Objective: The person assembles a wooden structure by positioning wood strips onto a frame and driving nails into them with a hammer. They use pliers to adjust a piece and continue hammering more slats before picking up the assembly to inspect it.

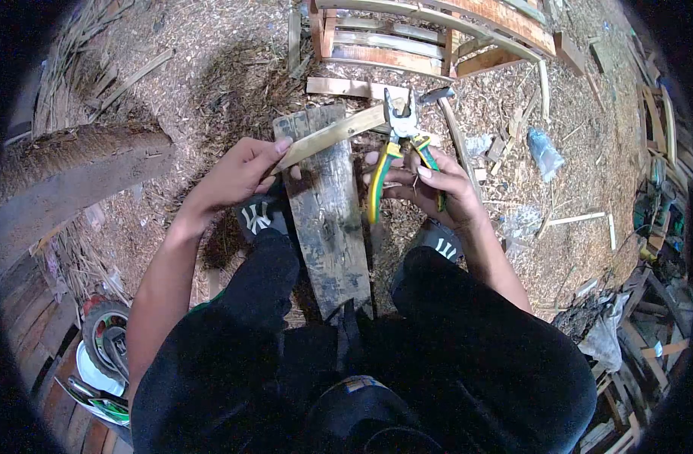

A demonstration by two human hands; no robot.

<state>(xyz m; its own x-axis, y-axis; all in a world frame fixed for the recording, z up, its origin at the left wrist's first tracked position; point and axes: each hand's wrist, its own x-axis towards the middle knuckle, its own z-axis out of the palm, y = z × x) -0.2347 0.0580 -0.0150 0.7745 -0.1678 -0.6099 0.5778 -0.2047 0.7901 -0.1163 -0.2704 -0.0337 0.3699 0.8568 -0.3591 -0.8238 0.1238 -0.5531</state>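
Note:
A thin wooden slat slants up to the right, its lower end pinched in my left hand. Pliers with green and yellow handles are in my right hand, their jaws spread and pointing away from me. The slat's far end overlaps the plier jaws in this view. Beneath the slat, a worn, stained plank runs lengthwise between my legs. Just beyond the jaws lies a hammer head, with its wooden handle reaching toward me.
A slatted wooden frame stands ahead on ground covered in wood chips. To the left is a big timber. A clear plastic bottle lies at right. A wheel and a white bucket sit at lower left.

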